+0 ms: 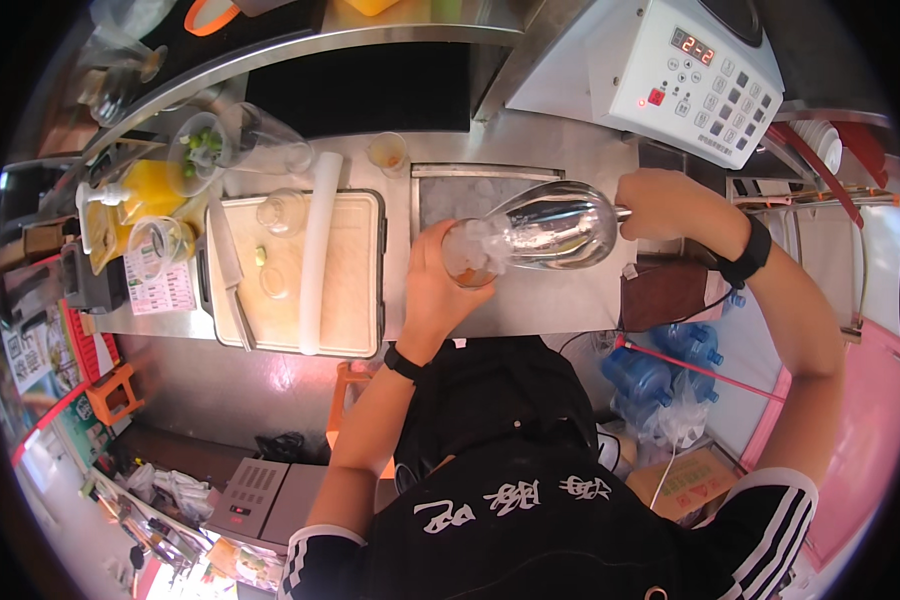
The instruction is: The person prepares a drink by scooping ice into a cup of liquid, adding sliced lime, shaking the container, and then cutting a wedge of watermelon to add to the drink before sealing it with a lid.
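Observation:
My left hand [430,278] is wrapped round a clear cup [460,272] with something amber low in it. My right hand [660,205] grips the handle of a shiny metal ice scoop [560,228], tilted with its mouth at the cup's rim. Ice [486,240] lies between the scoop's mouth and the cup, some of it inside the cup. Behind them, set into the steel counter, is an ice bin [470,170], partly hidden by the scoop and my left hand.
To the left a cutting board [355,300] bears a knife [228,265], a long white tube [320,250] and a small green piece [261,256]. A small cup [387,153] stands behind it. A white machine with buttons [690,85] is at the back right; blue water bottles [640,378] sit below.

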`<action>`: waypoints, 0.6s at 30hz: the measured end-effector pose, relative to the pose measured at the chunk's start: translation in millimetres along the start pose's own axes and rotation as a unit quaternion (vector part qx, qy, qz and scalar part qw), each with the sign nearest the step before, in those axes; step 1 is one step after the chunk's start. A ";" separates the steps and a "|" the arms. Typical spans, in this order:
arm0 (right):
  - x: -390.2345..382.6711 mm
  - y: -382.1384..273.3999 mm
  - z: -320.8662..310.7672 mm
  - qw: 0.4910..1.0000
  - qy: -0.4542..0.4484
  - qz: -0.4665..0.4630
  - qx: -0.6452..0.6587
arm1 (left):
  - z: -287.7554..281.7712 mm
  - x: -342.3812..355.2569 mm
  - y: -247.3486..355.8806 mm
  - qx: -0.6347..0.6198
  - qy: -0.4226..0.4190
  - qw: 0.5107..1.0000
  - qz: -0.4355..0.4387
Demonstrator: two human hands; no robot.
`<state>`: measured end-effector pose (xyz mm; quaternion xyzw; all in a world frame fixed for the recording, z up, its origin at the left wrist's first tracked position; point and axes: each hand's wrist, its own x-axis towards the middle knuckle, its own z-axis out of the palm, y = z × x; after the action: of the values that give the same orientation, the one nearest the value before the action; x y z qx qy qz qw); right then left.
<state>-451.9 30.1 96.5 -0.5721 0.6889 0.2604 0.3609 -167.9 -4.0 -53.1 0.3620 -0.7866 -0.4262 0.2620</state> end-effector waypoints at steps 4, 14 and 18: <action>-14.1 24.8 28.4 0.996 0.041 -0.012 0.077 | -10.3 -16.0 -13.8 -0.037 0.080 0.994 -0.070; 214.4 -58.5 255.9 0.879 0.354 -0.077 0.311 | -83.0 -50.4 17.3 -0.047 0.226 0.969 -0.091; 225.2 -64.4 244.9 0.911 0.379 -0.059 0.153 | -116.5 -65.6 31.7 -0.039 0.249 0.963 -0.090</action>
<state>-359.3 70.4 -227.1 -0.6055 0.7700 -0.1061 0.1708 -55.5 3.8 25.6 0.5155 -0.6435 -0.3743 0.4244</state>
